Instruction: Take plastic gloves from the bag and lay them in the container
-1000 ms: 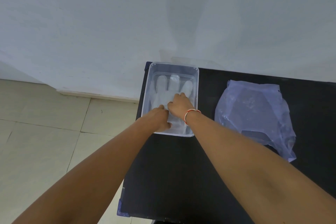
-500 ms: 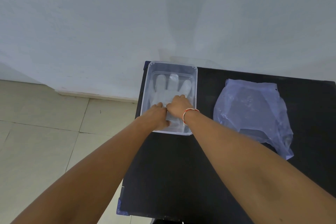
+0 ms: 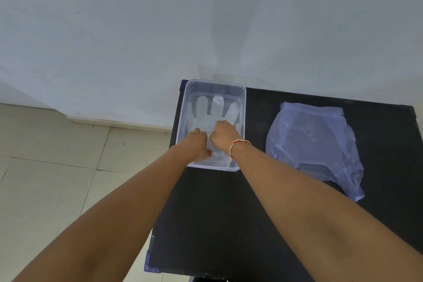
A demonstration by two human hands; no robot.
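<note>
- A clear plastic container [image 3: 242,107] is sitting at the far left corner of a black tabletop [image 3: 229,224], close to a pale wall [image 3: 206,18].
- A translucent plastic glove [image 3: 212,112] is lying flat inside the container, its fingers pointing toward the far wall.
- The left hand [image 3: 198,143] is reaching into the near part of the container and resting palm down on the glove's cuff end, fingers held together and bent downward against the plastic.
- The right hand [image 3: 220,135] is lying just beside the left hand, a little farther in, also pressing down on the glove with its fingers curled; whether either hand is pinching the film is impossible to tell from this angle.
- A red-and-white thread bracelet [image 3: 238,146] is circling the right wrist, above the container's near right corner.
- A crumpled bluish plastic bag [image 3: 318,144] is lying on the tabletop to the right of the container, apart from it, with neither hand touching it.
- A tiled floor [image 3: 57,167] is showing to the left of the tabletop.
</note>
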